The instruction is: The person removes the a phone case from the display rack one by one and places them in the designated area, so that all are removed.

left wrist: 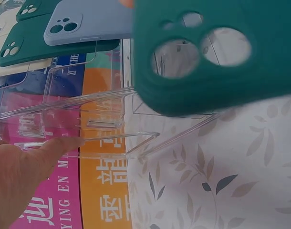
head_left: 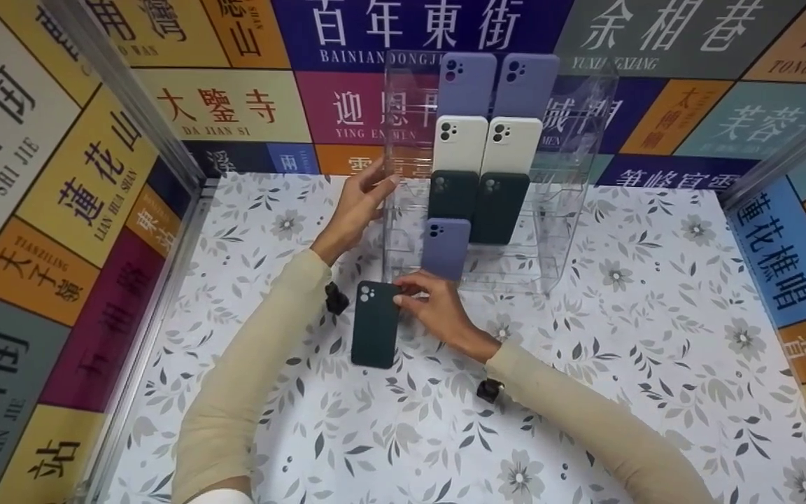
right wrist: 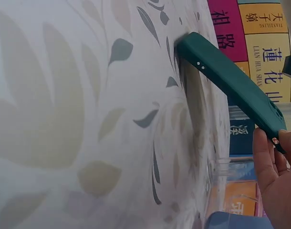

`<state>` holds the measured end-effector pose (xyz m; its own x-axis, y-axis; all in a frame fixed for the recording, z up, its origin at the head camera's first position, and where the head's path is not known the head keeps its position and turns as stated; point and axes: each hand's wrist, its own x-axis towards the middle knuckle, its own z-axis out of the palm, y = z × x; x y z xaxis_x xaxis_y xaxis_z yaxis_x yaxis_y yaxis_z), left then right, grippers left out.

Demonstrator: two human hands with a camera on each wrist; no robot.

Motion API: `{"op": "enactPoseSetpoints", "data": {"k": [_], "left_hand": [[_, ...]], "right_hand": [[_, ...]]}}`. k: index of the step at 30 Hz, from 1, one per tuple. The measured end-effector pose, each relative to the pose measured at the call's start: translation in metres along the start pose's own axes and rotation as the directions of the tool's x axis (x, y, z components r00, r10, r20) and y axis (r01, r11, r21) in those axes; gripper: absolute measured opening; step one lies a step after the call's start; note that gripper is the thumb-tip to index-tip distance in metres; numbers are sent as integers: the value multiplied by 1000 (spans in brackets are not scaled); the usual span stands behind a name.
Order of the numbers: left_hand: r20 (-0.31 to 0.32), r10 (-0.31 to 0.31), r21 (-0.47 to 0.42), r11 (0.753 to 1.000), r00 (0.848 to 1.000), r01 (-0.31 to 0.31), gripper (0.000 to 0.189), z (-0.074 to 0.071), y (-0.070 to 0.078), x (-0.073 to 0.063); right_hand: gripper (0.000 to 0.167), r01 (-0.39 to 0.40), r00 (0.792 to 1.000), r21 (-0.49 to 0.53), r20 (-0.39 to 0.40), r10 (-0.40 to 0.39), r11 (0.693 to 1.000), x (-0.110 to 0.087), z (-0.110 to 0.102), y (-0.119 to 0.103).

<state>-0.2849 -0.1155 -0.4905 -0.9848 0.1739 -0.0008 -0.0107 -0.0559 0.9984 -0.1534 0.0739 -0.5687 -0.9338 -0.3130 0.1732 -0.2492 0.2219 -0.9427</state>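
Right hand (head_left: 441, 308) grasps a dark green phone case (head_left: 375, 329) by its upper right corner, thumb and fingers pinching the edge — the case sits near the middle of the frame, back to the viewer, camera end uppermost. Seen from the right wrist, it slants, its far end close to the tablecloth (head_left: 291, 434); whether it touches is hard to tell. Left hand (head_left: 359, 203), above it, reaches the left side of a clear stand (head_left: 571, 231); a finger meets the plastic, though whether the hand grips or merely touches cannot be told. Good handling here likely means a light, steady pinch, since a corner hold leaves the other end free to swing, and a left hand braced enough to keep the stand from shifting. A lone purple case (head_left: 446, 248) just behind the right fingers looks easiest to knock — a little room there would help. Above it in the stand rise green cases (head_left: 501, 210), white cases (head_left: 513, 143) and, at upper center, two more in purple, before walls of printed signs (head_left: 214, 105).
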Motion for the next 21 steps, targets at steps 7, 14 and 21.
{"op": "enactPoseSetpoints", "data": {"k": [7, 14, 21], "left_hand": [[-3, 3, -12, 1000, 1000, -3, 62, 2, 2, 1], [-12, -3, -8, 1000, 1000, 3, 62, 1, 1, 1], [-10, -6, -2, 1000, 1000, 6, 63, 0, 0, 0]], "right_hand": [[24, -6, 1000, 15, 5, 6, 1000, 2, 14, 7], [23, -11, 1000, 27, 14, 11, 1000, 4, 26, 15], [21, -51, 999, 44, 19, 50, 998, 7, 37, 19]]}}
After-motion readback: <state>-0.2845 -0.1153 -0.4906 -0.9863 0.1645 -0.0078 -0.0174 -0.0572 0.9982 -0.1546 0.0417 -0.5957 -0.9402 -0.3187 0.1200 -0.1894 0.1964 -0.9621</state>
